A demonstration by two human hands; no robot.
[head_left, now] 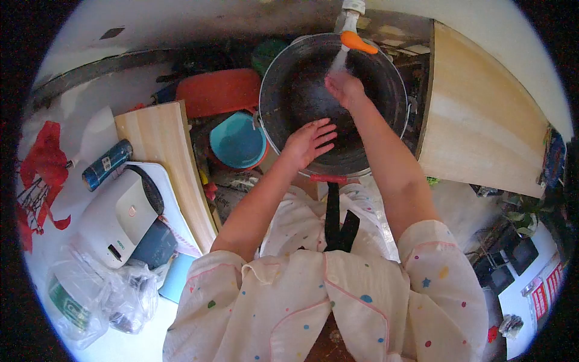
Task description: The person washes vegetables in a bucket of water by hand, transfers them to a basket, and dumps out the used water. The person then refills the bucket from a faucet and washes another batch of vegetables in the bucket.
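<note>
Water runs from a white tap with an orange lever [358, 42] at the top of the head view. The stream falls onto my right hand [345, 89], which is held under it with the fingers curled and partly hidden. Below the tap stands a large dark metal bucket [289, 120] with a thin wire handle and a red grip [329, 178] hanging at its near side. My left hand [310, 142] is over the bucket's near left part, fingers spread, holding nothing. What lies at the bucket's bottom is too dark to make out.
Left of the bucket are a light blue basin [239, 140] and a red basin [220, 90]. Wooden boards [482, 114] flank both sides. A white appliance [123, 217], a blue cylinder [107, 165] and plastic bags [129, 295] sit at left. A plant [525, 214] stands at right.
</note>
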